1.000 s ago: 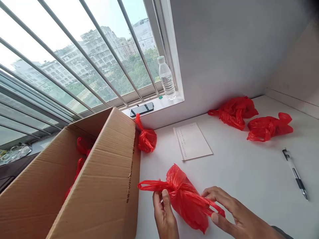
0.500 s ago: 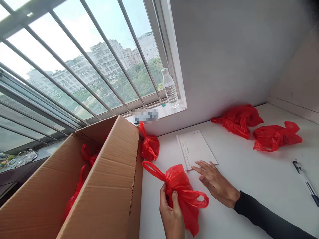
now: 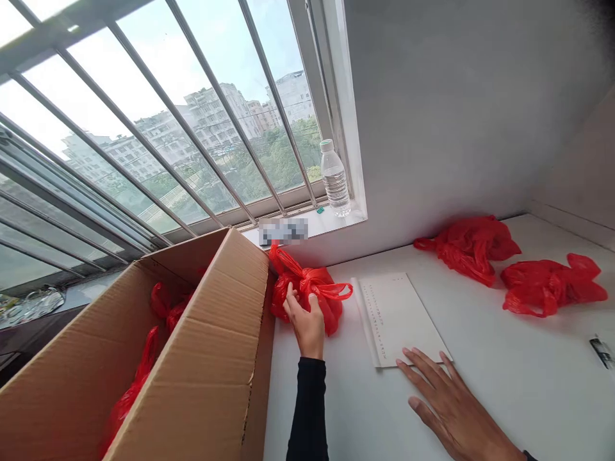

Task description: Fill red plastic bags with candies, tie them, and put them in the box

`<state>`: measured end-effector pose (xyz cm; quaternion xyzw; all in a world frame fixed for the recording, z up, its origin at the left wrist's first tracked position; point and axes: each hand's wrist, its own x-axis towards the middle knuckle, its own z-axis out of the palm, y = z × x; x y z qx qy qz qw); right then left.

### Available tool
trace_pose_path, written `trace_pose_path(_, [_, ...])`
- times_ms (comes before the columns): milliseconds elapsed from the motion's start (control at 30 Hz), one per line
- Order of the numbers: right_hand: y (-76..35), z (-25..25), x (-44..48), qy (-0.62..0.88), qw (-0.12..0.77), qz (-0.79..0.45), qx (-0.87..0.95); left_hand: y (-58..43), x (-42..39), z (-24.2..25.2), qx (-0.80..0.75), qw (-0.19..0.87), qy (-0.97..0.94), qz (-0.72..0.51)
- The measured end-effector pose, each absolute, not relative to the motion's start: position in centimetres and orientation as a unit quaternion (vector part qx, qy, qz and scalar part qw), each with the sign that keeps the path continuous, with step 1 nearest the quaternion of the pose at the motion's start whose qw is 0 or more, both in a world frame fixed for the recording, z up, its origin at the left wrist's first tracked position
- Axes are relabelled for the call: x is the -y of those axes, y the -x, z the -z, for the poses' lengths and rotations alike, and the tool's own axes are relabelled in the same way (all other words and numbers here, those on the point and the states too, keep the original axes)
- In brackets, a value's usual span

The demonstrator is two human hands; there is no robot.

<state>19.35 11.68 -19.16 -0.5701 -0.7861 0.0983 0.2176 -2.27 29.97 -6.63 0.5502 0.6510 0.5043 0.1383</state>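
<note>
A tied red plastic bag (image 3: 331,310) rests on the white table against the box's side. Right in front of it is my left hand (image 3: 307,326), touching or nearly touching the bag, with thumb and fingers apart. A second red bag (image 3: 281,299) is pressed between it and the box, partly hidden. My right hand (image 3: 444,403) lies spread, its fingertips on the lower edge of a white notebook (image 3: 403,314) with a column of small handwriting down its left side.
On the left stands a tall open cardboard box (image 3: 206,339) with red bags (image 3: 139,378) inside. Two more red bags (image 3: 473,246) lie at the back right. A pen (image 3: 601,352) is at the right edge. A water bottle (image 3: 335,182) stands on the windowsill by the barred window.
My left hand has carried the red bag forward and left to beside the other bag, and its grip has loosened. My right hand has come down onto the notebook's lower edge.
</note>
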Motion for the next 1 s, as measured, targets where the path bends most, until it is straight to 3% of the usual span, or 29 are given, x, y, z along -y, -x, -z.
trace_pose_path(167, [-18.9,20.2,-10.9,0.569,0.206,-0.022,0.796,-0.7,-25.0,11.0,-0.635,0.051,-0.618,-0.46])
trace_pose_path(333, [-18.9,20.1,-11.0,0.566,0.192,0.017,0.801,-0.7,-27.7,13.6,-0.633,0.03,-0.665,-0.396])
trace_pose_path(733, [-18.5,19.5,-11.4,0.561,0.205,0.083,0.798,0.2,-32.9,11.2,-0.644,-0.046,-0.65,-0.4])
trace_pose_path(1000, [-18.6,20.2,-10.8,0.572,0.22,0.058,0.788,3.8,-35.5,8.7,-0.679,-0.051,-0.514,-0.521])
